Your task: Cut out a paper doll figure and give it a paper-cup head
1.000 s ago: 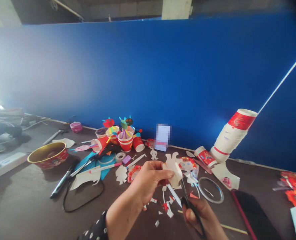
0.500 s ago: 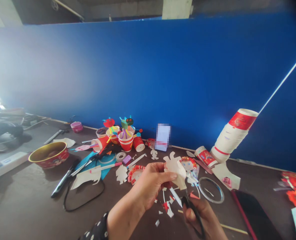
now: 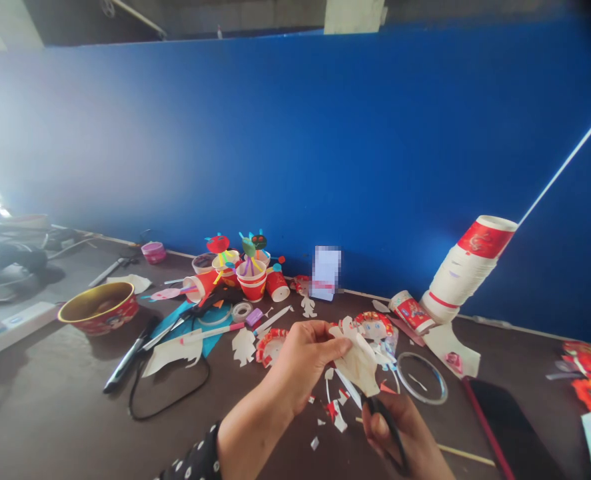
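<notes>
Pinching a pale paper cutout [image 3: 358, 365] in the head view, the left hand [image 3: 306, 355] holds it near the scene's middle; just right and nearer, the right hand [image 3: 411, 428] grips black-handled scissors [image 3: 376, 405] by its near edge. Paper scraps [image 3: 340, 423] lie to their left.

Pale, jagged-topped paper cutout [image 3: 358, 365] aslant in the left hand [image 3: 306, 360], black-handled scissors [image 3: 374, 404] beside its lower edge.

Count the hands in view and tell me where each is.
2: the left hand at centre, pinching the white paper cutout; the right hand lower right, holding the scissors.
</notes>
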A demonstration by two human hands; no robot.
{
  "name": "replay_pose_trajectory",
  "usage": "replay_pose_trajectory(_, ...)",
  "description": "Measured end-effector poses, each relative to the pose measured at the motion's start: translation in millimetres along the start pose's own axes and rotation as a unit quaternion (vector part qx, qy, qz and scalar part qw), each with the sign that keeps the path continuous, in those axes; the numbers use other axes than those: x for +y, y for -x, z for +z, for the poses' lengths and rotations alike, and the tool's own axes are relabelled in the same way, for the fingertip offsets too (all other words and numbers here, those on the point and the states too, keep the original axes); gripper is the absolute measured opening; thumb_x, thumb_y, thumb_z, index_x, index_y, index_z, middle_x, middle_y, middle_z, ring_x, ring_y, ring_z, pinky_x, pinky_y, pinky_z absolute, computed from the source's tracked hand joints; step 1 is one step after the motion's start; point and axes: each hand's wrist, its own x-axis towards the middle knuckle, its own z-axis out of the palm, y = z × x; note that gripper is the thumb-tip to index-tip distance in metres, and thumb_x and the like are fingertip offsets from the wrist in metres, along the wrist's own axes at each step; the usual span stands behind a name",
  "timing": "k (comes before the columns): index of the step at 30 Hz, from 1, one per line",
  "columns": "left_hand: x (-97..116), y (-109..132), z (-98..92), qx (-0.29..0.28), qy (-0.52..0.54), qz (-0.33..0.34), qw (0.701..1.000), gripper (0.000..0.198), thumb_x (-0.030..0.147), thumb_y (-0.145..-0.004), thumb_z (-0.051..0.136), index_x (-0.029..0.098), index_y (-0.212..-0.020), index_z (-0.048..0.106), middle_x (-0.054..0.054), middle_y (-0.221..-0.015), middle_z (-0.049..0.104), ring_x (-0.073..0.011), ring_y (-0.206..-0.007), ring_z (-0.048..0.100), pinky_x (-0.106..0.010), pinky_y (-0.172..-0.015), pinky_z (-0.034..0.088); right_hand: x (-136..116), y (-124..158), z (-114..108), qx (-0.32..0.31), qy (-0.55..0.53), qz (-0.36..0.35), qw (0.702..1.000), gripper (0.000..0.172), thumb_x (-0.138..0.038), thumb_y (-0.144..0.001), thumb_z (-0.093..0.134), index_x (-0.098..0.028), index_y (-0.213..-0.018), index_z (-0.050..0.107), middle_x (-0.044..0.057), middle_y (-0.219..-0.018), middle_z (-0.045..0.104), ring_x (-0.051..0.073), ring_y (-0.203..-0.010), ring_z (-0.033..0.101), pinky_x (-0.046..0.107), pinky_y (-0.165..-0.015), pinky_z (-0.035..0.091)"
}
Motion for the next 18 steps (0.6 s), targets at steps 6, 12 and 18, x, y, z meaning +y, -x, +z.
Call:
replay_pose_trajectory(6,-5,0,3.2,0.01,-0.014,-0.002,1.0,0.019,0.026,-0.059,0.069,0.013,-0.059,0.056,-0.001,-0.055,0.059,-0.0102,-0.052,0.053,-0.024,-0.055,0.04,1,4,4,0.065,-0.056,0.03,0.996,0.053,-0.068,-0.049,0.063,-0.018,-0.052,0.048,-0.005,-0.045,0.037,0.008,-0.044,0.028,0.021,-0.043,0.025)
replay_pose_trajectory(12,-3,2,5.8,0.015,0.012,-0.014,1.0,0.018,0.025,-0.058,0.069,0.012,-0.059,0.057,-0.001,-0.055,0.059,-0.0091,-0.049,0.053,-0.021,-0.052,0.038,2,4,8,0.111,-0.091,0.044,0.989,0.052,-0.066,-0.045,0.067,-0.017,-0.052,0.051,-0.006,-0.045,0.034,0.007,-0.044,0.027,0.018,-0.042,0.027)
replay_pose_trajectory(18,-2,1,6.1,0.026,-0.001,-0.011,1.0,0.017,0.023,-0.06,0.068,0.013,-0.058,0.056,-0.001,-0.055,0.06,-0.0083,-0.049,0.053,-0.019,-0.05,0.036,4,3,11,0.115,-0.098,0.034,0.988,0.053,-0.066,-0.046,0.067,-0.016,-0.051,0.049,-0.006,-0.045,0.034,0.007,-0.045,0.026,0.018,-0.043,0.023)
